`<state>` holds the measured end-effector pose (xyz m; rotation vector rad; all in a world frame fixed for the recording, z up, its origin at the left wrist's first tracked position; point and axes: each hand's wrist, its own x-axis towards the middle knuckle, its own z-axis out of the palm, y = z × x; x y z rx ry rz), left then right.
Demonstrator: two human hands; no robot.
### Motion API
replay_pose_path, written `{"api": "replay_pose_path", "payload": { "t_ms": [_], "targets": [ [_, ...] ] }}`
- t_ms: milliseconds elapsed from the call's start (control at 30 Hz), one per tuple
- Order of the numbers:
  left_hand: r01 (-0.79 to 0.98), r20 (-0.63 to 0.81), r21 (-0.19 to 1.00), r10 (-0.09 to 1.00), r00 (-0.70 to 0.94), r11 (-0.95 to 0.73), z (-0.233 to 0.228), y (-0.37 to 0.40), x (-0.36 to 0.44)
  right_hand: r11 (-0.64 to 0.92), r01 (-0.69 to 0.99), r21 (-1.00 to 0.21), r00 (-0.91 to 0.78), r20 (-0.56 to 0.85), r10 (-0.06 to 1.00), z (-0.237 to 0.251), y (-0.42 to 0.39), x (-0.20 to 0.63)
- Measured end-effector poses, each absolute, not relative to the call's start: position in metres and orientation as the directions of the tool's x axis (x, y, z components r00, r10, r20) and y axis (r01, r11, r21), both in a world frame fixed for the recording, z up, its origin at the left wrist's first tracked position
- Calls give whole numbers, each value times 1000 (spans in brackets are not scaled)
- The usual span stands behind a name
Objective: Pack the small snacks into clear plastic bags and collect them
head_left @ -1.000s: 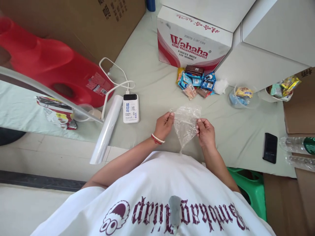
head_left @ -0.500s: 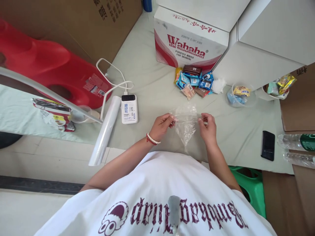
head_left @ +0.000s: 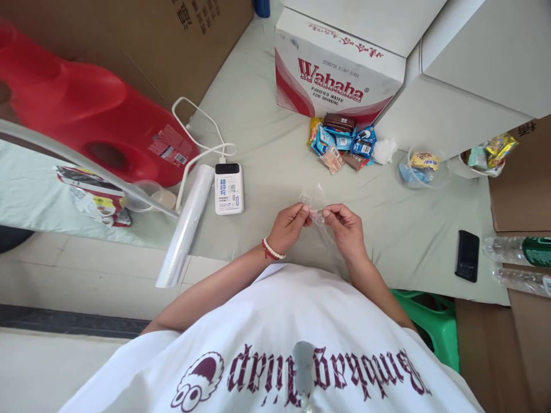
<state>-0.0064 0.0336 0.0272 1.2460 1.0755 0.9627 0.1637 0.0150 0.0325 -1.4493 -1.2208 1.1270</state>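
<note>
A clear plastic bag (head_left: 317, 198), crumpled and see-through, is stretched between my two hands just above the cloth-covered table. My left hand (head_left: 291, 223), with a white-bead and red bracelet at the wrist, pinches its left side between thumb and fingers. On the other side, the thumb and fingers of my right hand (head_left: 344, 226) close on the bag too. Part of the film hangs down between the hands toward my shirt. Beyond them lies a pile of wrapped snacks (head_left: 342, 140), with a white fluffy clump (head_left: 384, 150) at its right.
A Wahaha carton (head_left: 336, 80) stands behind the snacks. At right are a clear tub (head_left: 419, 166), a snack cup (head_left: 482, 163), a black phone (head_left: 468, 256) and plastic bottles (head_left: 516, 250). At left are a power bank (head_left: 229, 189), a plastic roll (head_left: 185, 229) and a red jug (head_left: 94, 120).
My right hand has moved left, closer to my left hand, and now pinches the bag. The bag is gathered narrower between them. The view has shifted slightly.
</note>
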Motion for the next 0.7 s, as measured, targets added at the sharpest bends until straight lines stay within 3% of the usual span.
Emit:
{"api": "replay_pose_path", "payload": {
  "t_ms": [100,267,433,700],
  "targets": [
    [-12,-109,993,965,238,116,26,33,-8,-106,166,-980,114,-87,990,35,14,166],
    [-35,-118,991,956,268,132,27,33,-6,52,355,-934,42,71,997,43,12,159],
    [-107,-169,973,944,284,206,23,34,-5,42,423,-905,36,63,997,45,14,154],
    [-139,-236,946,916,324,293,17,36,-11,-129,204,-971,29,-126,992,38,16,157]
  ]
}}
